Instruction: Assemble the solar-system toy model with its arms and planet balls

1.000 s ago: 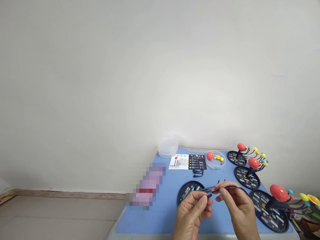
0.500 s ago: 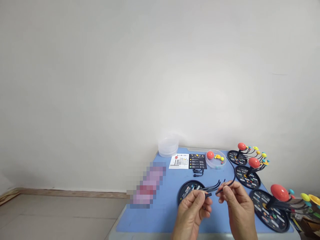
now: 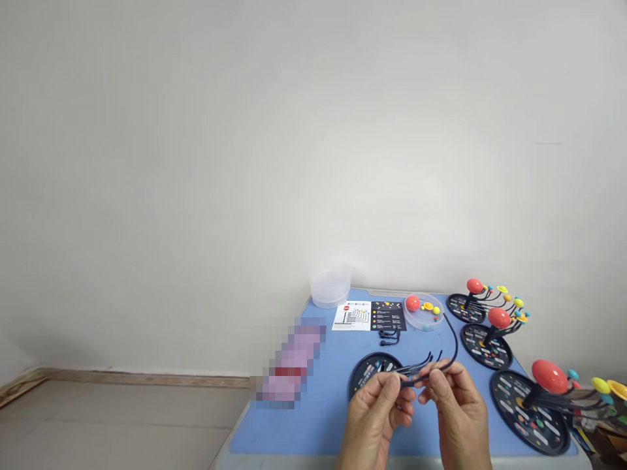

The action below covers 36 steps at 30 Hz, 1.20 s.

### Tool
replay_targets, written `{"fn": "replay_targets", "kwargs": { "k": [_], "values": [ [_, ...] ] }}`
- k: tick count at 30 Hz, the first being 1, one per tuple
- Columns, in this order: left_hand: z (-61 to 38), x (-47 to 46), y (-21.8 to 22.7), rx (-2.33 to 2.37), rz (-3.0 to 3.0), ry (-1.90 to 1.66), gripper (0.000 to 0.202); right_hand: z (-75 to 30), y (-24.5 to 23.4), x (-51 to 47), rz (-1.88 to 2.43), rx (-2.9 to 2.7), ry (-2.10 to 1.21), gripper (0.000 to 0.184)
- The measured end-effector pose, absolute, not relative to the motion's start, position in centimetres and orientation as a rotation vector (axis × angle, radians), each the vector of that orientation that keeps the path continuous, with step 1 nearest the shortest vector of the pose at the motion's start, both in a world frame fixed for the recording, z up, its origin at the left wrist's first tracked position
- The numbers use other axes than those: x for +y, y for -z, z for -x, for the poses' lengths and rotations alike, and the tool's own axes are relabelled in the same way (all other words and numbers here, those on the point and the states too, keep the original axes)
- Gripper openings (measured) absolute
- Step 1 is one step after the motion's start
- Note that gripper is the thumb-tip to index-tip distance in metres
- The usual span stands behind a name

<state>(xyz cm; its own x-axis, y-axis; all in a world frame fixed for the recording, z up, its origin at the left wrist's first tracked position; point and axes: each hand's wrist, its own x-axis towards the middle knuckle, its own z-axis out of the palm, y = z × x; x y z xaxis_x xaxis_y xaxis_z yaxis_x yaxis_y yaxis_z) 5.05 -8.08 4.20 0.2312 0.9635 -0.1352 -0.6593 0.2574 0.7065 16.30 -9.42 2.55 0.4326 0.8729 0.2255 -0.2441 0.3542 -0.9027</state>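
Note:
My left hand (image 3: 375,414) pinches a bunch of thin black curved wire arms (image 3: 416,369) from a solar-system model. My right hand (image 3: 453,408) grips a longer black wire arm (image 3: 454,346) close to that bunch, and the arm curves up and away toward the dish. Just behind my left hand lies a round black printed base disc (image 3: 373,367), partly hidden by my fingers. The two hands nearly touch around the wires.
On the blue table (image 3: 313,424) are assembled planet models on black discs (image 3: 526,411), a clear dish with red and yellow balls (image 3: 424,313), an instruction sheet (image 3: 351,316), small black parts (image 3: 389,337), a clear plastic tub (image 3: 330,287) and a pixelated, blurred object (image 3: 294,365).
The long black arm has swung from pointing right to curving up toward the dish. My right hand has moved left, closer to my left hand.

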Motion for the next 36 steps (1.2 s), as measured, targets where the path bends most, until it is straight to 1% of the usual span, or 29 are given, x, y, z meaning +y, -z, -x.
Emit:
{"fn": "replay_targets", "kwargs": {
  "k": [8, 17, 24, 36],
  "values": [
    [-5.2, -8.1, -3.7, 0.664, -0.562, -1.235, 0.040, -16.5, -1.2, -9.5, 0.966, -0.787, -0.733, 0.022],
    [-5.2, -8.1, -3.6, 0.676, -0.554, -1.228, 0.041, -15.1, -2.6, -9.9, 0.966, -0.714, -0.688, 0.023],
    [-5.3, -8.1, -3.6, 0.678, -0.561, -1.226, 0.040, -14.9, -2.7, -10.0, 0.980, -0.700, -0.683, 0.025],
    [-5.3, -8.0, -3.5, 0.675, -0.557, -1.227, 0.040, -15.9, -1.2, -9.8, 0.980, -0.754, -0.708, 0.020]
  ]
}}
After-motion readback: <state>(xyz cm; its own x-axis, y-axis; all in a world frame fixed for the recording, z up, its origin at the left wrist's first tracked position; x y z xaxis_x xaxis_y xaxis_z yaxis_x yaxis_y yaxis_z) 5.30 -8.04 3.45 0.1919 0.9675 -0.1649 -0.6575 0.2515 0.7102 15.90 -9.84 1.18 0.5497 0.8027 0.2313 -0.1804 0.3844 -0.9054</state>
